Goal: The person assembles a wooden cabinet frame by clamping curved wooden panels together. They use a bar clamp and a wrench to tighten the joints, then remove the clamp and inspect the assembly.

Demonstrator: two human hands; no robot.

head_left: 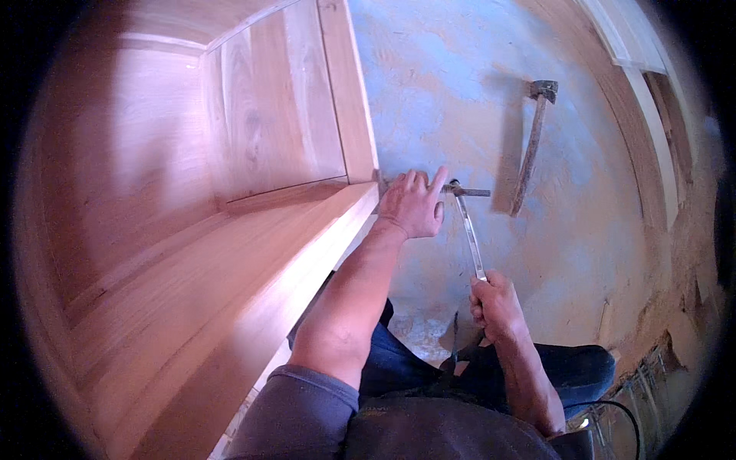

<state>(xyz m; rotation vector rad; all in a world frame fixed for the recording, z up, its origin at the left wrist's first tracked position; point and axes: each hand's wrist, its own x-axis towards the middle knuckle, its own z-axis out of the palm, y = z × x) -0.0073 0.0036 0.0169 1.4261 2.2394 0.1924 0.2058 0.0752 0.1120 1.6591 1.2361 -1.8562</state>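
Observation:
My right hand [498, 307] is closed around the lower end of a silver wrench [470, 234]. The wrench's upper end meets a short dark metal rod [478, 192], which juts out sideways beyond the corner of a wooden cabinet frame [363, 201]. At that same corner lies my left hand [412, 205], over the rod's inner part, its index finger stretched out and the other fingers bent a little. What is under that palm is hidden. To the right of the rod a hammer [529, 149] with a wooden handle and dark head rests on the floor.
The large wooden cabinet, with its paneled side [276, 100] and broad front board [253, 268], fills the left. Wooden boards [652, 138] line the right edge. A worn, blue-tinged floor [429, 69] spreads between them. A black cable [625, 414] curves at the lower right.

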